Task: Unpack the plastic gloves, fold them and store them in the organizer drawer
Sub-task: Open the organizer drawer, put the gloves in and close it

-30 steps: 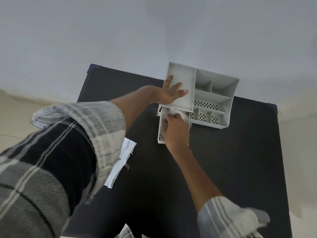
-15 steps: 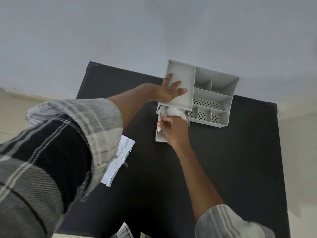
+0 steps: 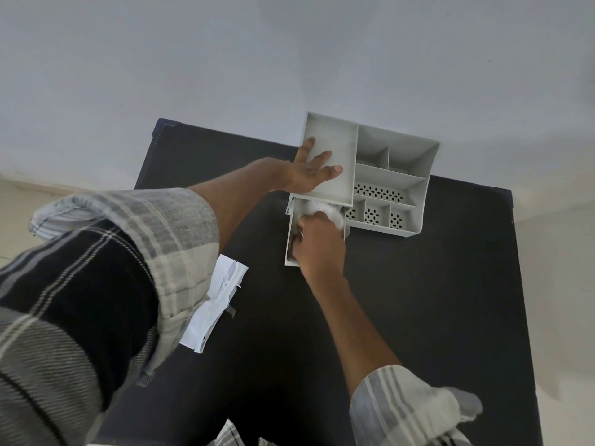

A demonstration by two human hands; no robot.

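A grey plastic organizer (image 3: 396, 185) with several compartments stands at the far side of the black table (image 3: 434, 300). Its drawer (image 3: 288, 239) is pulled out toward me at the lower left. Crumpled clear plastic gloves (image 3: 317, 209) lie in the drawer. My right hand (image 3: 317, 244) is over the drawer, fingers curled on the gloves and pushing them down. My left hand (image 3: 310, 170) rests flat with spread fingers on the organizer's left top tray, holding it still.
A torn white paper packet (image 3: 214, 304) lies on the table to the left, partly under my left sleeve. A pale wall rises behind the table. The table's right half is bare black surface.
My right hand has shifted slightly within the drawer, working the gloves further in. My left hand stays flat on the organizer.
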